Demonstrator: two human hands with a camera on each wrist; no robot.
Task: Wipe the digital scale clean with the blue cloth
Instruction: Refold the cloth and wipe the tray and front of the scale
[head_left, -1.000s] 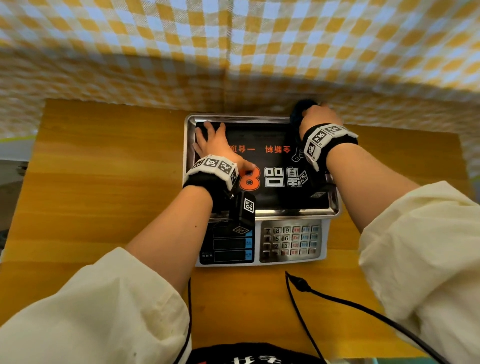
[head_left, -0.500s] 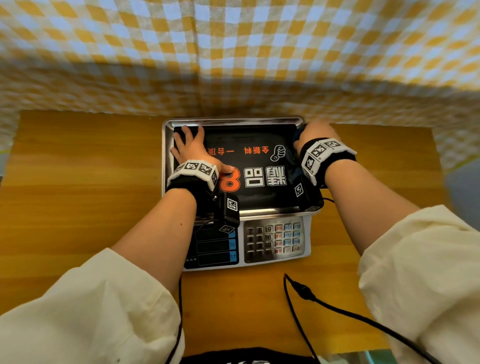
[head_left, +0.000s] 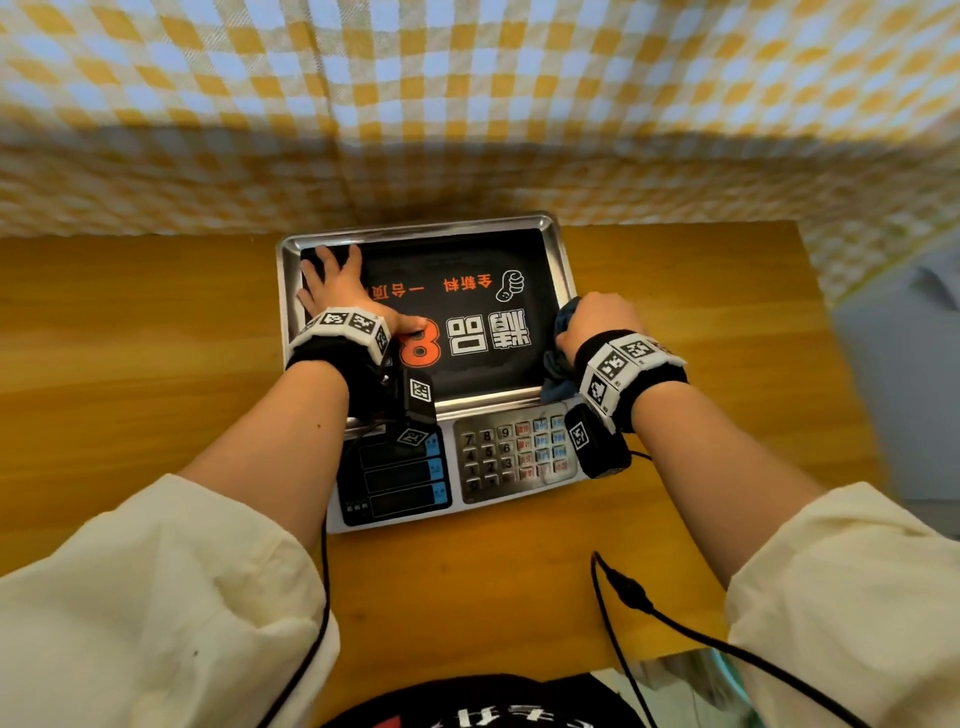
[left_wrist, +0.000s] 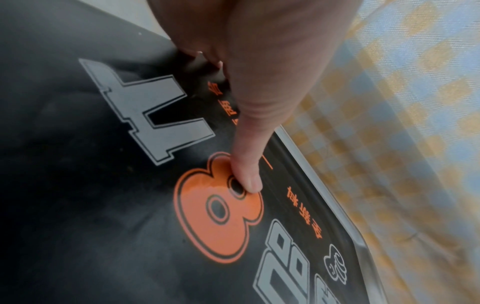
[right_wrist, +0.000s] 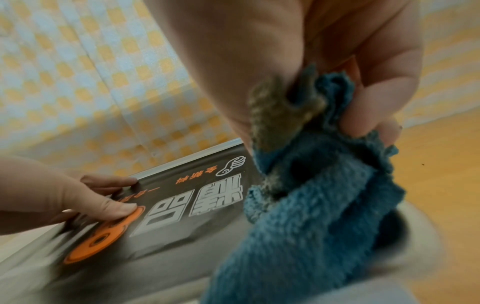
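The digital scale (head_left: 467, 467) stands mid-table, its steel pan (head_left: 415, 228) lined with a black printed sheet (left_wrist: 91, 205). My left hand (head_left: 337, 286) lies flat on the pan's left part, fingers spread, thumb (left_wrist: 246, 176) on the orange 8. My right hand (head_left: 597, 317) grips the bunched blue cloth (head_left: 558, 358) at the pan's right edge near the front corner. In the right wrist view the blue cloth (right_wrist: 311, 216) hangs from my curled fingers (right_wrist: 358, 117) onto the steel pan (right_wrist: 182, 160), with my left hand (right_wrist: 78, 201) beyond it.
The scale's keypad (head_left: 514, 452) and display panel (head_left: 400, 478) face me. A black cable (head_left: 649, 608) runs across the wooden table (head_left: 130, 338) at the front right. A yellow-and-blue checked curtain (head_left: 467, 104) hangs right behind the scale.
My right hand with the cloth has slid from the pan's far right corner down along the right edge toward the front. The left hand has stayed flat on the pan.
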